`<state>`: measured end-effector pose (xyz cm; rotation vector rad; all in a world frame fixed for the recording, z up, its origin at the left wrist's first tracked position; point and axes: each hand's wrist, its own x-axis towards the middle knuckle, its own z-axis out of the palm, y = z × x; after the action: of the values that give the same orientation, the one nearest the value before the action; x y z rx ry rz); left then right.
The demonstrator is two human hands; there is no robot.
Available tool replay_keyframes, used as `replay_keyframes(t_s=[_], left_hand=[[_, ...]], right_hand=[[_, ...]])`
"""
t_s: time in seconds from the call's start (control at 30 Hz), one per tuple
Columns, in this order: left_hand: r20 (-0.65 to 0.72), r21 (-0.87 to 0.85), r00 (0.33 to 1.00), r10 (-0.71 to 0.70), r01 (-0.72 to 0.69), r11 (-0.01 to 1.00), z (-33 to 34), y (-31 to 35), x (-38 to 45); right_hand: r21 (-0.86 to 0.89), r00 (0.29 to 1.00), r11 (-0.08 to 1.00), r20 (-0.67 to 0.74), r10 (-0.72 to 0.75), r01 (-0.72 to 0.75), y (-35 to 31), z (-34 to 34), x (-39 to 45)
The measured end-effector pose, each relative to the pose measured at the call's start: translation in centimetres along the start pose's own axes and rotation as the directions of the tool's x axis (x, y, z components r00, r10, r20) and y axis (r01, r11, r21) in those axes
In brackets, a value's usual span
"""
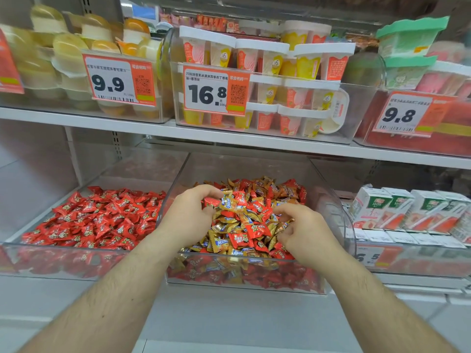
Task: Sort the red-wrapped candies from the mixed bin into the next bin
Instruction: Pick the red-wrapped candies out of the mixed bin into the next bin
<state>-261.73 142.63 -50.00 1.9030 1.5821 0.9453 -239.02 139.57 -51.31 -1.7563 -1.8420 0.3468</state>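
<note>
Now we work mixed bin [328,200]: left hand [190,215] pinches red candy [211,202], right hand [303,229] curled, grip unclear. We carry reds left into red bin [15,253], skip gold.

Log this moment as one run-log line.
left hand: pinches red candy | right hand: fingers curled in mixed bin pile, grip unclear | red-only bin: left of it, part-filled

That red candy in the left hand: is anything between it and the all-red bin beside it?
Only the clear wall where the mixed bin meets the red bin. The left hand pinches the red candy above the pile, so lifting over that wall looks easy; both bins are open on top.
</note>
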Motion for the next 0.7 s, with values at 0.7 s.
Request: replay_keyframes(t_s=[0.7], left_hand=[[0.222,0.140,0.975,-0.009,-0.023,0.990,2.3,2.4,0.3]], right_hand=[[0.890,0.863,-0.385,0.380,0.333,-0.244,0.5,-5.0,0.8]])
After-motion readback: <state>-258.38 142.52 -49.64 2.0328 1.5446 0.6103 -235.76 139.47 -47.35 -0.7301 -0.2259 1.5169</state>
